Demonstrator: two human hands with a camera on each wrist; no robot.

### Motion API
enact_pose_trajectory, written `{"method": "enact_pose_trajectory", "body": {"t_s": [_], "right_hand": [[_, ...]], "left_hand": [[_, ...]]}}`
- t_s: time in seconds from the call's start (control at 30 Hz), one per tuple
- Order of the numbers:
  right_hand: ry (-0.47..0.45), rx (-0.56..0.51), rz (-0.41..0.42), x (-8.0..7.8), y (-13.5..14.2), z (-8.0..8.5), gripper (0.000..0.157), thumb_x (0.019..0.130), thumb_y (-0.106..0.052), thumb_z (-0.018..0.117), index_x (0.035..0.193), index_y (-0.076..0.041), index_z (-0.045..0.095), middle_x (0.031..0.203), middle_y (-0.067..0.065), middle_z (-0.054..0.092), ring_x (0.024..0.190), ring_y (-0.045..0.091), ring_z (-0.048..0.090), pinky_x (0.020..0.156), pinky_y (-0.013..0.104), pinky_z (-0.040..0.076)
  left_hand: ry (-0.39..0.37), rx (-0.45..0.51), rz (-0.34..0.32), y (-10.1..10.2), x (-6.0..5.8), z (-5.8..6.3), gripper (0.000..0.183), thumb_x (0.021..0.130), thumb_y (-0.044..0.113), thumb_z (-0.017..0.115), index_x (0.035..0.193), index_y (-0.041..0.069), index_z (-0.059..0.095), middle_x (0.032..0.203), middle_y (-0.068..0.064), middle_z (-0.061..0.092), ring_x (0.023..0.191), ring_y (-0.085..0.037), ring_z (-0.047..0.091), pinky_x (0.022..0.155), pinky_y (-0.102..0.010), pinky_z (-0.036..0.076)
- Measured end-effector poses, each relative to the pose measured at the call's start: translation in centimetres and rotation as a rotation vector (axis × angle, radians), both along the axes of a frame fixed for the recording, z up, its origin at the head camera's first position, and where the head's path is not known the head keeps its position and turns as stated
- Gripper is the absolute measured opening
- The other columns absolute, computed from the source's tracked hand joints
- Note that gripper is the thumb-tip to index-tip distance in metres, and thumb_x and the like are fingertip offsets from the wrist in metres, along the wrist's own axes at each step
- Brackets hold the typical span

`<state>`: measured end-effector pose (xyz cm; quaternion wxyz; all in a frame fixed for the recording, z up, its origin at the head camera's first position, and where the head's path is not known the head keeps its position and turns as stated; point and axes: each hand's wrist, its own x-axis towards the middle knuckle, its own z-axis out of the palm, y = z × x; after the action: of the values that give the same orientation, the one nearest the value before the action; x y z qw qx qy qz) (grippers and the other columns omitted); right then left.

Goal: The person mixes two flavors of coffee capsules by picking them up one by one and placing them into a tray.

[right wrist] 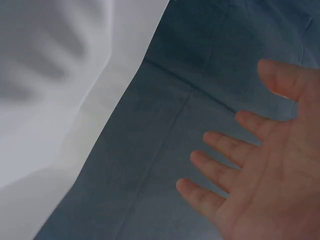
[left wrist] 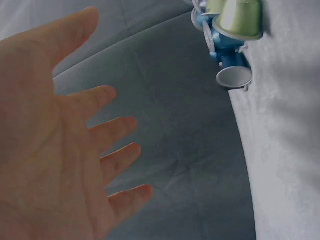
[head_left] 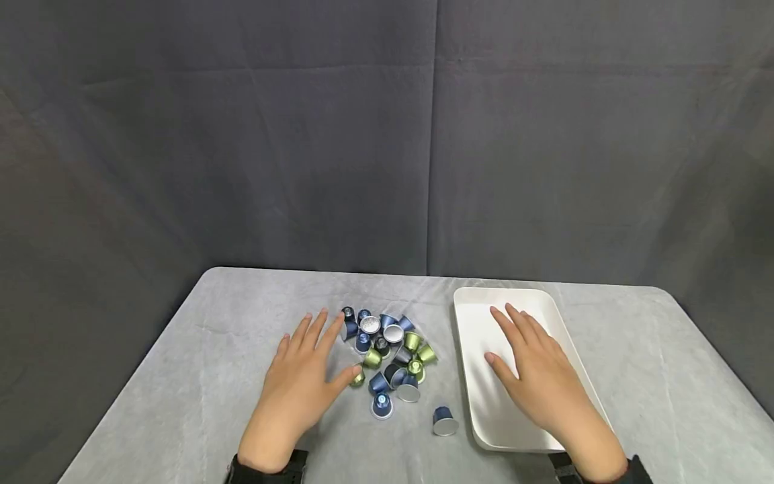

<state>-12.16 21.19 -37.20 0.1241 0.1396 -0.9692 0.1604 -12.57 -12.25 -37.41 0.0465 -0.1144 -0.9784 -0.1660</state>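
Coffee capsules in blue, green and black lie in a loose heap at the middle of the table, among them a green capsule (head_left: 426, 353) and a blue capsule (head_left: 382, 405). My left hand (head_left: 305, 383) is spread just left of the heap, palm down, holding nothing. In the left wrist view its fingers are straight, with a green capsule (left wrist: 240, 19) beyond them. Over the white tray (head_left: 502, 430) hovers my right hand (head_left: 541, 373), fingers extended and holding nothing. The right wrist view shows its bare palm (right wrist: 270, 190) and the tray wall (right wrist: 95, 107).
One blue capsule (head_left: 444, 422) lies on its side apart from the heap, near the tray's left edge. The grey table (head_left: 181, 376) has rounded far corners. Dark grey cloth (head_left: 302, 148) hangs behind it.
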Motion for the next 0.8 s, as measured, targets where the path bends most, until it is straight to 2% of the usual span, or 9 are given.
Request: {"method": "enact_pose_trajectory", "body": {"t_s": [0.07, 0.13, 0.3, 0.53, 0.67, 0.73, 0.8], "right_hand": [[-0.017, -0.016, -0.001, 0.1, 0.7, 0.2, 0.065, 0.099, -0.032, 0.06, 0.155, -0.014, 0.032, 0.157, 0.018, 0.031, 0.141, 0.044, 0.028, 0.107, 0.064, 0.026], [-0.023, -0.009, -0.016, 0.3, 1.8, 0.3, 0.065, 0.098, -0.031, 0.061, 0.154, -0.012, 0.033, 0.156, 0.019, 0.032, 0.138, 0.046, 0.032, 0.105, 0.065, 0.028], [-0.081, 0.038, -0.094, 0.7, 5.4, 0.0, 0.06, 0.098, -0.029, 0.061, 0.149, -0.004, 0.038, 0.149, 0.025, 0.04, 0.127, 0.051, 0.043, 0.095, 0.067, 0.036], [-0.116, 0.084, -0.192, 2.2, 10.2, -1.5, 0.055, 0.097, -0.024, 0.062, 0.141, 0.002, 0.045, 0.136, 0.029, 0.05, 0.108, 0.055, 0.055, 0.076, 0.066, 0.045], [-0.187, 0.082, -0.22, 2.8, 11.8, -2.8, 0.054, 0.097, -0.024, 0.061, 0.139, 0.006, 0.044, 0.124, 0.029, 0.058, 0.089, 0.042, 0.064, 0.066, 0.059, 0.048], [-0.249, 0.069, -0.221, 2.8, 12.3, -3.5, 0.056, 0.097, -0.023, 0.061, 0.139, 0.009, 0.042, 0.118, 0.025, 0.061, 0.078, 0.03, 0.064, 0.061, 0.053, 0.049], [-0.321, 0.047, -0.203, 2.8, 12.7, -4.1, 0.058, 0.097, -0.022, 0.061, 0.139, 0.012, 0.039, 0.112, 0.022, 0.064, 0.075, 0.022, 0.062, 0.061, 0.05, 0.049]], "left_hand": [[-0.021, 0.012, -0.009, 0.0, -0.1, -0.3, 0.076, 0.093, 0.048, 0.065, 0.156, 0.018, 0.033, 0.16, -0.013, 0.028, 0.147, -0.037, 0.022, 0.114, -0.06, 0.02], [-0.024, 0.024, -0.017, 0.0, -0.2, -0.6, 0.071, 0.093, 0.043, 0.067, 0.152, 0.014, 0.04, 0.155, -0.014, 0.037, 0.142, -0.037, 0.032, 0.112, -0.059, 0.027], [-0.043, 0.051, -0.028, 0.1, -0.4, -1.4, 0.052, 0.088, 0.028, 0.075, 0.132, 0.006, 0.061, 0.13, -0.014, 0.062, 0.117, -0.036, 0.059, 0.095, -0.054, 0.047], [-0.051, 0.081, -0.046, 1.0, -0.9, -2.6, 0.042, 0.084, 0.023, 0.079, 0.121, 0.006, 0.067, 0.117, -0.011, 0.068, 0.103, -0.033, 0.066, 0.084, -0.05, 0.052], [-0.029, 0.074, -0.047, 1.4, -1.0, -3.1, 0.04, 0.082, 0.021, 0.081, 0.117, 0.006, 0.068, 0.11, -0.01, 0.069, 0.097, -0.031, 0.067, 0.079, -0.049, 0.054], [-0.026, 0.077, -0.044, 1.5, -1.0, -3.3, 0.038, 0.082, 0.02, 0.081, 0.114, 0.005, 0.069, 0.106, -0.009, 0.069, 0.094, -0.03, 0.067, 0.078, -0.047, 0.054], [-0.021, 0.089, -0.047, 1.5, -1.1, -3.5, 0.035, 0.081, 0.018, 0.081, 0.111, 0.006, 0.07, 0.103, -0.007, 0.068, 0.092, -0.028, 0.067, 0.076, -0.046, 0.054]]}}
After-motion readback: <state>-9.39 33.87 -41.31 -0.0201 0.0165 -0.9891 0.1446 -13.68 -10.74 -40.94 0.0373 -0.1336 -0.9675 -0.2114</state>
